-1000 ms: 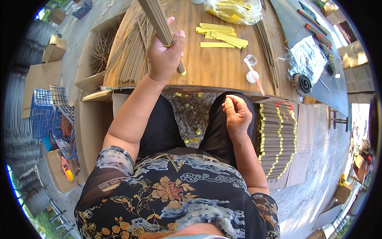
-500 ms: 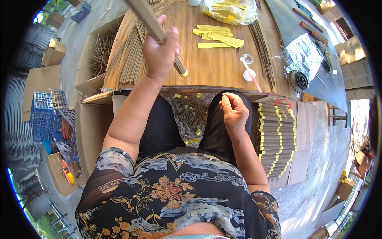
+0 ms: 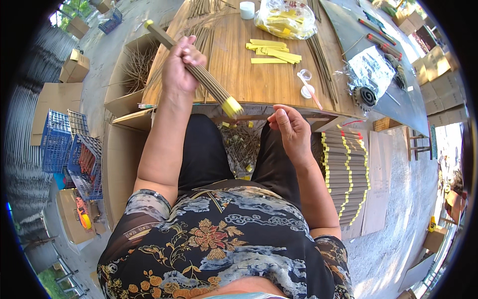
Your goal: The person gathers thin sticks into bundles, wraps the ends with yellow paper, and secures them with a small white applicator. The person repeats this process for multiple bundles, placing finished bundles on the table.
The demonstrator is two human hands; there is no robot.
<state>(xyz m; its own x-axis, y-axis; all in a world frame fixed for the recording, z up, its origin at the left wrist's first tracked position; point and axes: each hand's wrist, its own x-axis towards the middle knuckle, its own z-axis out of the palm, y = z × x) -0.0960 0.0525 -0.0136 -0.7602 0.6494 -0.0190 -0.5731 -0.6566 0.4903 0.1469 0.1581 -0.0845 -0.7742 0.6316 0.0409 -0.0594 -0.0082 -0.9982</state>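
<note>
My left hand (image 3: 181, 67) is closed around the middle of a bundle of thin brown incense sticks (image 3: 208, 82). The bundle slants over the table's near edge, its lower right end wrapped in a yellow paper band (image 3: 231, 106) and its far end also yellow. Over my right thigh, my right hand (image 3: 294, 132) is raised with thumb and fingers curled together; whether anything small is in it stays hidden. A gap separates that hand from the bundle. Yellow paper strips (image 3: 274, 51) lie in a loose pile on the wooden table (image 3: 234, 74).
Loose sticks (image 3: 199, 47) spread over the table's left side. A clear bag of yellow strips (image 3: 286, 20), a white cup (image 3: 247, 10) and a pink-handled brush (image 3: 311, 89) sit there too. Banded bundles (image 3: 343, 174) are stacked at right. A cardboard box (image 3: 119, 99) holds sticks at left.
My left hand has turned and lowered the bundle, bringing both its ends into view and the near banded end closer to my right hand. My right hand stays curled, shifted slightly.
</note>
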